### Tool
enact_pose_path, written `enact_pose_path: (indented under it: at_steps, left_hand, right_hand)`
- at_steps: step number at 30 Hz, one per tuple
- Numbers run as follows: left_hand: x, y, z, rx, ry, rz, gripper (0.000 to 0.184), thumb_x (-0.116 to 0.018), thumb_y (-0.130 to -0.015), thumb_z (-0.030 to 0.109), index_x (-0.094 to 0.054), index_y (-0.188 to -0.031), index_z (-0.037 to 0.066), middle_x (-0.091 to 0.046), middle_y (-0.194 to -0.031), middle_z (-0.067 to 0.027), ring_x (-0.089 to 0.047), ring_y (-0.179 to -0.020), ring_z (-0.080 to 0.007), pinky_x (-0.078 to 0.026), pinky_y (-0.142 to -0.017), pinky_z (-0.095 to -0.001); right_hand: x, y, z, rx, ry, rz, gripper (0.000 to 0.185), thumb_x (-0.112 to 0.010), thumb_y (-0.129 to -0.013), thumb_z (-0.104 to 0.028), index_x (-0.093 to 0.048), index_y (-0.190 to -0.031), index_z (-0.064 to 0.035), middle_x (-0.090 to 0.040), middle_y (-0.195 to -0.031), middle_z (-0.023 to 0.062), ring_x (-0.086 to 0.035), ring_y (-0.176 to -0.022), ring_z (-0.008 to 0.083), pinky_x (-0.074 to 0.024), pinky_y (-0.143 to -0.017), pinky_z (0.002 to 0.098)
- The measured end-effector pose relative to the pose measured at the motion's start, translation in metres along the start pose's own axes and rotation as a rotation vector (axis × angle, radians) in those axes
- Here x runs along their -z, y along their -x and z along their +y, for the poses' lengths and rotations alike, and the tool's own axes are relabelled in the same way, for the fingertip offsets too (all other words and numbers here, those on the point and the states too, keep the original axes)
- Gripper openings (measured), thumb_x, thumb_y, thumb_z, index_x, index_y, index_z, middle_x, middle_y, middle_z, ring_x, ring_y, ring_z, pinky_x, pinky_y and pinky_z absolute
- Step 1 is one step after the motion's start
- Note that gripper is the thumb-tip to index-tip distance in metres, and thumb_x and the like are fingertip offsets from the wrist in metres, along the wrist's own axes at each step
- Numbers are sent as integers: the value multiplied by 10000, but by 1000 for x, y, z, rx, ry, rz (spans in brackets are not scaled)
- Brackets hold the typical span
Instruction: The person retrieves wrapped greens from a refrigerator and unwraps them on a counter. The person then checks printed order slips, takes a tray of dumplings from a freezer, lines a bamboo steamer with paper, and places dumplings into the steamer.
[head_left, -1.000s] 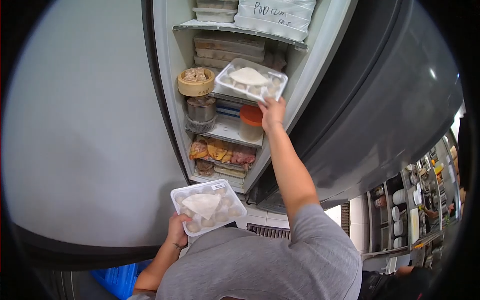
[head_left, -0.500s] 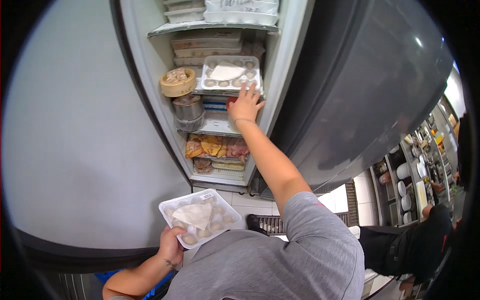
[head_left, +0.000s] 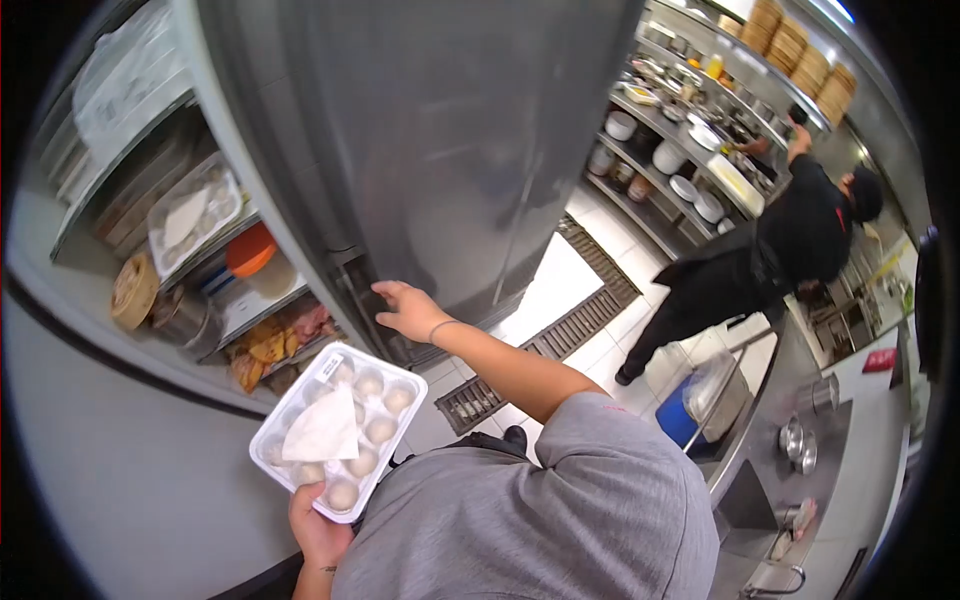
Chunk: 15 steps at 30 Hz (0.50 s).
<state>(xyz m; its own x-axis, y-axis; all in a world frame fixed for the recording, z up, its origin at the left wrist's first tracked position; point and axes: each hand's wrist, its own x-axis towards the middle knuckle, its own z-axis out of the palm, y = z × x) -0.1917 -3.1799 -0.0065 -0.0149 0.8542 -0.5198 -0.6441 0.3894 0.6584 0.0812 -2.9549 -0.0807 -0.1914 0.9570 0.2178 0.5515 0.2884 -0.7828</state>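
Note:
My left hand (head_left: 318, 528) grips the lower edge of a white plastic tray (head_left: 376, 407) of round pale items, with a folded white sheet (head_left: 322, 428) and a small label on it. Nothing is in my right hand (head_left: 408, 312), which is stretched out with fingers apart in front of the grey fridge door (head_left: 430, 150). A second similar tray (head_left: 195, 215) lies on a fridge shelf at the left, above a tub with an orange lid (head_left: 252, 250) and beside a bamboo steamer (head_left: 134, 291).
A person in black (head_left: 790, 240) stands at the right, reaching toward the shelving (head_left: 700, 140). Nearer are a blue bin (head_left: 680, 410) and a steel sink counter (head_left: 745, 500). A floor grate (head_left: 575, 318) crosses the tiles.
My right hand has let go of the second tray, left on the shelf, and moved away from the fridge. The view has swung right. The first tray is still in my left hand.

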Motion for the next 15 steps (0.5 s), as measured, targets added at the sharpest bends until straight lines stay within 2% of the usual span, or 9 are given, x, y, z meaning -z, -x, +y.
enact_pose_path:
  at_steps: [2, 3, 5, 6, 7, 10, 11, 12, 15]
  left_hand:
    - [-51, -2, -13, 9, -29, -35, 544, -554, -742, 101, -463, -1268, -7, -561, -1204, -119, -544, -1134, -258, -442, -964, -379]
    - [-74, -11, -22, 10, -41, -45, 534, -562, -747, 107, -473, -1263, -1, -569, -1204, -109, -549, -1132, -250, -443, -962, -373]
    - [-105, -35, -43, 76, -70, -127, 537, -560, -748, 106, -472, -1266, 0, -569, -1213, -108, -550, -1133, -252, -441, -967, -375]
    - [-123, -45, -57, 119, -87, -178, 539, -559, -748, 106, -470, -1269, 1, -568, -1221, -107, -551, -1135, -255, -440, -972, -377]
    - [-154, -19, -57, 184, -102, -199, 527, -551, -745, 103, -475, -1258, 14, -576, -1211, -104, -570, -1109, -258, -457, -967, -379]
    - [-216, -41, -120, 335, -196, -356, 571, -544, -728, 87, -452, -1286, 4, -566, -1233, -111, -560, -1129, -270, -444, -991, -377]
    - [-238, -43, -143, 356, -228, -412, 600, -540, -718, 79, -436, -1302, -10, -556, -1249, -124, -549, -1145, -282, -437, -1007, -387]
    - [-250, -55, -171, 422, -257, -475, 570, -552, -731, 70, -445, -1286, -7, -558, -1220, -133, -557, -1122, -278, -455, -979, -399]
    - [-308, -58, -233, 634, -342, -613, 572, -538, -731, 28, -424, -1289, -19, -562, -1175, -152, -574, -1085, -285, -492, -926, -403]
  right_hand:
    - [35, 35, 47, -283, -339, -30, 475, -669, -812, -180, -541, -1245, -36, -631, -1095, 121, -610, -1003, 237, -484, -883, 376]
    - [54, 53, 67, -300, -327, 5, 475, -669, -812, -180, -541, -1245, -36, -631, -1095, 121, -610, -1003, 237, -484, -883, 376]
    - [99, 100, 89, -620, -670, 19, 402, -658, -848, -210, -573, -1207, -51, -654, -978, 50, -613, -892, 152, -504, -790, 317]
    - [120, 125, 98, -679, -702, 71, 357, -623, -879, -225, -578, -1196, -67, -639, -1001, 36, -599, -859, 132, -497, -742, 285]
    - [150, 162, 78, -711, -808, 111, 371, -600, -907, -281, -570, -1202, -58, -636, -1012, 48, -614, -858, 166, -516, -727, 301]
    - [215, 249, 105, -709, -1180, 77, 448, -554, -937, -392, -547, -1219, -43, -622, -1075, 100, -627, -914, 218, -546, -730, 347]
    - [239, 276, 100, -729, -1178, 56, 533, -484, -966, -408, -466, -1297, 9, -579, -1224, 144, -620, -1000, 279, -523, -845, 432]
    - [255, 300, 101, -738, -1259, 118, 550, -493, -960, -408, -444, -1312, 12, -560, -1254, 143, -606, -1034, 282, -514, -864, 440]
    - [299, 366, 100, -755, -1289, 359, 505, -526, -948, -376, -468, -1282, -1, -595, -1177, 120, -618, -1019, 233, -520, -846, 395]
